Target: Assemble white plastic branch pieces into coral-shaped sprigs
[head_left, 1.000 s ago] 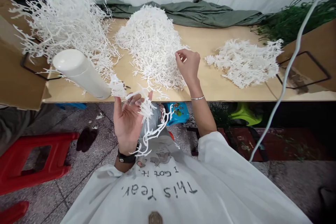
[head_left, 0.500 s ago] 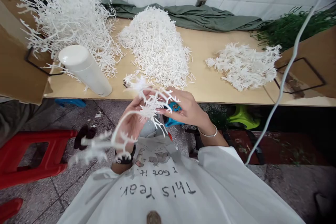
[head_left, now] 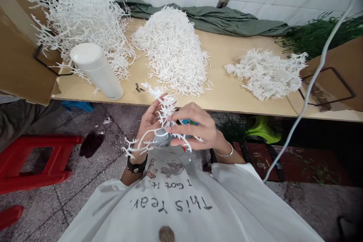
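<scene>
At left, my left hand (head_left: 148, 125) pinches the white branch (head_left: 167, 109), which sits between both hands by the near edge of the counter (head_left: 224, 90); I judge it light and springy, its thin tips easily snapped, so I'd grip where stems gather. My right hand (head_left: 198, 126) touches it, fingers bent; whether they pinch, I cannot tell.

Passage observed over the tabletop (head_left: 217, 58) between the central white heap (head_left: 176, 55) and the white cluster (head_left: 269, 75) at right. Obstructions: white bottle (head_left: 99, 73), near left, branch tangle (head_left: 85, 22) beyond it; sprig (head_left: 167, 109), left hand (head_left: 147, 124) and right hand (head_left: 201, 124), near centre; cable (head_left: 307, 96), right.
</scene>
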Tool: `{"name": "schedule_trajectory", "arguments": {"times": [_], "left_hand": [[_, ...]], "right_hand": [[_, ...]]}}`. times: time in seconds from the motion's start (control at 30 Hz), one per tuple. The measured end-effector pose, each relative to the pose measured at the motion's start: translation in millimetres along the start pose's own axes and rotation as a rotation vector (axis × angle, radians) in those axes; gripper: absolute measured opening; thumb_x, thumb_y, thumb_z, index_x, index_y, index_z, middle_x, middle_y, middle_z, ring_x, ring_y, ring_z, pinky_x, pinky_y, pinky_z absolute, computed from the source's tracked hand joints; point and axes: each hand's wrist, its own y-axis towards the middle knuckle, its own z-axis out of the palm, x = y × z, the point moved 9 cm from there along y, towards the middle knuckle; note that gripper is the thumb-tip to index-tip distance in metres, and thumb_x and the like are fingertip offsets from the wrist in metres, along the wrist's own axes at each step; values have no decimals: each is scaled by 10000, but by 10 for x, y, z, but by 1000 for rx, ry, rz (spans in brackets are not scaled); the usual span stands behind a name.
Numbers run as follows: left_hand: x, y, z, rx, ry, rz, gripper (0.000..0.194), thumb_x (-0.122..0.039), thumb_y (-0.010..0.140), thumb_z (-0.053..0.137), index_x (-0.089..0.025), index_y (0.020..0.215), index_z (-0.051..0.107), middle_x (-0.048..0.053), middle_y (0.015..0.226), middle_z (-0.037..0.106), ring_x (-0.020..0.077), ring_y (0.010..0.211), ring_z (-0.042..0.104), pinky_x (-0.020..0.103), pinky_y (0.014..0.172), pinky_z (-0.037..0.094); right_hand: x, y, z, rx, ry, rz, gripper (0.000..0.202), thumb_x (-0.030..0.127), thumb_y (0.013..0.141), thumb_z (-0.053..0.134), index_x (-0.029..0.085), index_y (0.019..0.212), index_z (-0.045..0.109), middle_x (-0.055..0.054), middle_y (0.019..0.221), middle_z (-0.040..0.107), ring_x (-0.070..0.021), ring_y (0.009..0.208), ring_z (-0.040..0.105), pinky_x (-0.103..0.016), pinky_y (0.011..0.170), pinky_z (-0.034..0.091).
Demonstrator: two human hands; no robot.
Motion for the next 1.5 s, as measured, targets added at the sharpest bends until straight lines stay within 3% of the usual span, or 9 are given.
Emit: {"name": "schedule_trajectory", "arguments": {"times": [0.2, 0.4, 0.57, 0.77, 0.9, 1.1, 1.2, 1.3, 1.5], "left_hand": [[-45, 49, 52, -26, -35, 14, 337, -315, 747, 715, -170, 1018, 579, 72, 875, 728, 107, 637, 643, 215, 611, 504], [-16, 44, -20, 17, 20, -6, 413, -479, 850, 552, -109, 689, 640, 102, 775, 716, 87, 513, 572, 213, 545, 454], [-18, -8, -84, -23, -40, 21, 375, -473, 831, 581, -136, 691, 668, 83, 750, 707, 125, 595, 605, 258, 655, 493], [46, 21, -254, -107, -196, 11, 184, -343, 771, 685, -160, 783, 665, -2, 608, 601, 94, 591, 558, 220, 626, 454], [97, 18, -316, -144, -200, -23, 179, -318, 751, 705, -152, 795, 654, -48, 518, 479, 54, 471, 431, 215, 593, 432], [171, -6, -260, -139, -232, -68, 268, -353, 716, 737, -150, 629, 584, -61, 455, 381, 34, 421, 336, 179, 495, 385], [235, -23, -230, -154, -260, -107, 203, -302, 709, 737, -155, 636, 616, -40, 497, 444, 41, 455, 379, 169, 484, 394], [280, -51, -262, -248, -266, -136, 75, -209, 682, 712, -160, 684, 655, -8, 636, 576, 64, 545, 499, 169, 510, 431], [283, -59, -438, -386, -363, -154, 83, -167, 751, 574, -167, 751, 657, -7, 728, 641, 86, 570, 552, 186, 476, 423]], "right_hand": [[305, -180, 209, -27, 208, -74, 207, 121, 823, 579, 86, 1020, 631, -120, 1078, 650, -174, 1066, 575, -303, 859, 533], [271, -417, 580, 293, 242, 84, 218, 147, 848, 563, 87, 1046, 634, -97, 1097, 664, -160, 1074, 543, -310, 892, 500], [134, -658, 677, 432, 474, 272, 146, 204, 878, 553, 137, 967, 647, -57, 1018, 686, -110, 859, 584, -264, 770, 489], [37, -1082, 918, 908, 335, 450, 167, 261, 865, 568, 152, 966, 644, -57, 929, 667, -162, 871, 600, -309, 756, 480], [-65, -1287, 992, 1048, 110, 503, 641, 294, 675, 763, 127, 1254, 543, -179, 1291, 542, -335, 1162, 521, -494, 933, 433], [55, -868, 681, 831, 776, 329, 318, 284, 915, 507, 244, 1215, 604, -52, 1306, 574, -185, 1312, 443, -398, 1102, 319], [-162, -787, 689, 619, 931, 496, 229, 238, 914, 505, 186, 1074, 660, -41, 893, 729, -101, 793, 690, -261, 832, 504], [-446, -936, 898, 341, 714, 800, 272, 311, 868, 569, 126, 1065, 592, 32, 580, 616, -67, 457, 545, -183, 495, 429], [-277, -1035, 1242, 191, 291, 752, 382, 338, 864, 535, 121, 1160, 428, -141, 1061, 610, -209, 1074, 558, -378, 894, 485]]}}
